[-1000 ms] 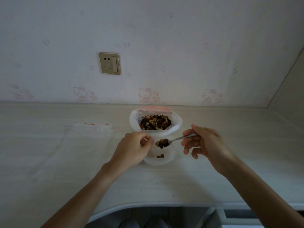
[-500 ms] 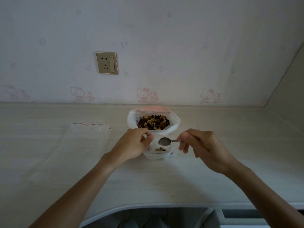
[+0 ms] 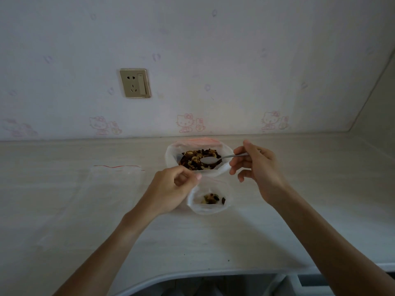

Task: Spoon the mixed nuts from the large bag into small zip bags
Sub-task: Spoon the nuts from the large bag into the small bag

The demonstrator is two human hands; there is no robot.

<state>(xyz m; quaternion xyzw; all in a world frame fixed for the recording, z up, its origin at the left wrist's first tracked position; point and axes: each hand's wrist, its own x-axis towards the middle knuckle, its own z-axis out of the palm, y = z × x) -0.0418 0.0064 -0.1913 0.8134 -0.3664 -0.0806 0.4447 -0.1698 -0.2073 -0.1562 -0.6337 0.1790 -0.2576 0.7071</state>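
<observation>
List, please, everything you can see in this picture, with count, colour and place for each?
large bag: one, clear plastic, open, at the back of the counter, middle.
mixed nuts: brown and tan heap in the large bag; a few in the small zip bag.
small zip bag: one, clear, open, in front of the large bag.
spoon: one, silver, bowl empty, over the nuts in the large bag.
flat zip bag: one, clear with a red strip, lying on the counter at left.
counter: one, pale wood grain.
wall socket: one, gold, on the wall at left.
left hand: pinches the small zip bag's rim.
right hand: holds the spoon's handle.
</observation>
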